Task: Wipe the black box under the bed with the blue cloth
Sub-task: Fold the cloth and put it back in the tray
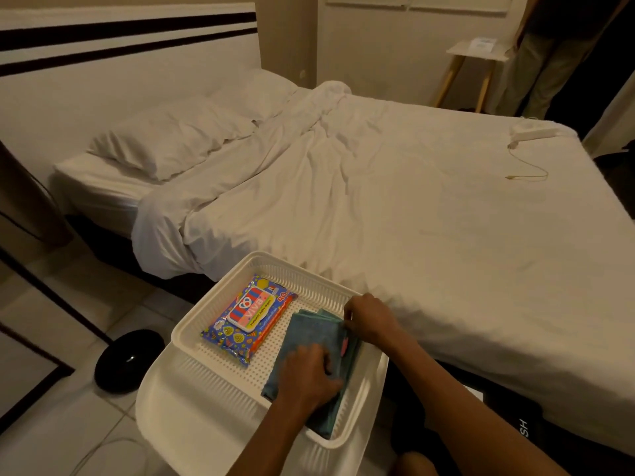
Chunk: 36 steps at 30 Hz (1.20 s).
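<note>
One dark shape nearest, seemingly the black box [508, 420], tucked under the bed [412, 218], lettered "SH", not yet wiped. Then the folded blue cloth [311, 333] in the white basket [178, 333]: pinned under the curled left hand [307, 374], far edge pinched by the right hand [369, 317], probably to lift one layer. Beyond, wipes pack [249, 317] reading "baby wipes" and "40"

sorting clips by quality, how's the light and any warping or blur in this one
Head view: dim, warm yellowish light; the wide lens bows the headboard stripes; a small glint on the round black object; under the bed at lower right goes near black; left hand, right hand and blue cloth look fairly sharp.
</note>
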### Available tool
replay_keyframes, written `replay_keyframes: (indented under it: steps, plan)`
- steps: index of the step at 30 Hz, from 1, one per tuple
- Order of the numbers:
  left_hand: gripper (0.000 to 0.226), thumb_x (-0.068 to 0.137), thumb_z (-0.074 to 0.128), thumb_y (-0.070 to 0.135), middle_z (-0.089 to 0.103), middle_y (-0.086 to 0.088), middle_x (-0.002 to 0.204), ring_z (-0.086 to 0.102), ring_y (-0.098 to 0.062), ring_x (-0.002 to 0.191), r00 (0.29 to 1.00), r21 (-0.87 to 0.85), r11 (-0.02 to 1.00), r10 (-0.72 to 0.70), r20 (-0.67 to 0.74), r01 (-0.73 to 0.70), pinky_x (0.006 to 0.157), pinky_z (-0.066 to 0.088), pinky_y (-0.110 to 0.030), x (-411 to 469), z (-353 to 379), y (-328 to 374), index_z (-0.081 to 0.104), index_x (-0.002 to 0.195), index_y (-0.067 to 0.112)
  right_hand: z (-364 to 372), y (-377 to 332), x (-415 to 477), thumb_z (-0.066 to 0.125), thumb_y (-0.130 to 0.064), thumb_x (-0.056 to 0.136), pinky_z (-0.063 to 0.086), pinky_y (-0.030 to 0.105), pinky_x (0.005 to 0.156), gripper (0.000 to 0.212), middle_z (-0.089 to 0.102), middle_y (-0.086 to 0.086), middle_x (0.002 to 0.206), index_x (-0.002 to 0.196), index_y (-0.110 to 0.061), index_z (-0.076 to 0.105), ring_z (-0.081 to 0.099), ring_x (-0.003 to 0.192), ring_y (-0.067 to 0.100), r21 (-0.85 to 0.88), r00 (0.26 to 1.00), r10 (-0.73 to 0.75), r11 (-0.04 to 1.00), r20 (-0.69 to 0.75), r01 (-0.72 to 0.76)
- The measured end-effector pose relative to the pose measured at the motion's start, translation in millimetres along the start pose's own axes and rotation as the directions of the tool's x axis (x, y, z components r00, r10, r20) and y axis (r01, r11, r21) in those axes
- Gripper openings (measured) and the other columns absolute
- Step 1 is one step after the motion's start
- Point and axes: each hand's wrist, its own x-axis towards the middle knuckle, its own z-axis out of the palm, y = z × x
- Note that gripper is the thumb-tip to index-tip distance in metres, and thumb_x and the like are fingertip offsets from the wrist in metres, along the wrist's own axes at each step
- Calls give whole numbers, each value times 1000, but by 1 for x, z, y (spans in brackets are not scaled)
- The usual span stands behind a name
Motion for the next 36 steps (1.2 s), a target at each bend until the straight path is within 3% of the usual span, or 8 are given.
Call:
replay_keyframes:
  steps: [5,10,14,19,25,32,34,36]
  plan:
    - [19,69,56,35,67,-6,81,64,-26,80,998,108,993,45,-33,-42,67,47,-38,-10,7,9,57,72,16,-8,4,0,69,-19,79,51,34,71,12,67,14,98,88,-12,72,65,84,31,17,1000,9,1000,24,-9]
    - [14,69,54,32,62,-2,69,60,-21,70,995,68,995,82,-48,-78,64,49,-39,-13,3,11,55,66,19,-23,5,-3,70,-18,80,54,36,73,15,65,15,102,92,-9,68,64,88,31,-28,998,14,1000,56,-13]
    - [14,76,59,33,67,-2,83,62,-19,81,989,103,984,141,36,-144,65,42,-28,-13,3,14,62,77,20,-22,1,-8,66,-13,83,48,34,70,16,62,16,108,98,-8,64,64,93,32,-141,998,-1,990,62,10]
    - [14,80,63,30,67,-2,90,62,-17,88,985,36,988,144,92,-148,77,50,-29,-12,5,12,64,86,18,-11,-3,-15,60,-10,89,51,40,82,21,61,16,116,109,-6,60,64,104,33,-285,998,-45,957,38,54]
    - [22,79,66,40,73,3,82,65,-9,76,975,-22,985,172,139,-171,70,53,-25,-12,-1,-1,73,84,20,-13,-4,-14,62,-12,88,51,40,83,24,60,15,117,112,-7,59,63,104,32,-307,998,-36,950,53,50]
    - [24,75,76,38,73,4,91,67,-9,83,965,-7,986,162,207,-164,67,43,-18,-18,-13,-3,70,94,24,-10,-6,-20,58,-7,89,50,39,88,24,62,14,119,113,-7,61,61,110,31,-332,998,-46,942,30,54]
    - [21,82,70,40,73,5,95,66,-8,86,971,-8,985,174,161,-175,69,42,-17,-18,-13,-1,70,96,24,-10,-8,-23,57,-8,90,50,39,87,22,63,14,117,111,-7,62,62,108,31,-319,998,-60,946,3,58]
    - [18,92,58,37,68,7,106,62,-7,96,988,-10,989,149,26,-149,72,38,-16,-18,-15,0,66,105,27,-8,-10,-28,59,-11,88,50,39,86,22,64,13,113,110,-8,63,63,105,32,-288,993,-102,954,-53,83]
